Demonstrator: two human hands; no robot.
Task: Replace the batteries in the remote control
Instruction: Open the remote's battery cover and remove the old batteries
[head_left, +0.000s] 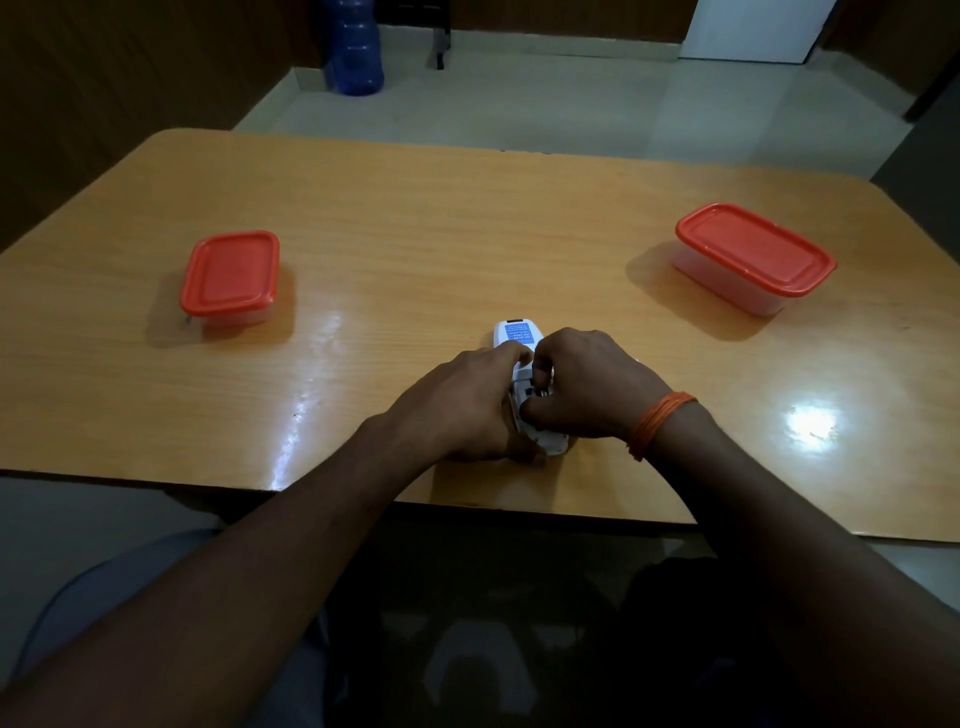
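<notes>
Mid-task, by the look of it: remote (521, 364) face-down near table (467, 218) front edge, cover seemingly off, left hand (470, 410) clasping its side, right hand (592, 387) fingertips pinched into open bay, battery there unclear; both tubs (230, 275) (754, 257) lidded.

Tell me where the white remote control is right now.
In the head view, the white plastic remote control lies face down near the wooden table's front edge, gripped between both hands.

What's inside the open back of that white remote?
The remote lies back-up, held by the left hand. Its open compartment shows dark. The right hand has fingers in it, hiding whether any batteries are inside.
</notes>
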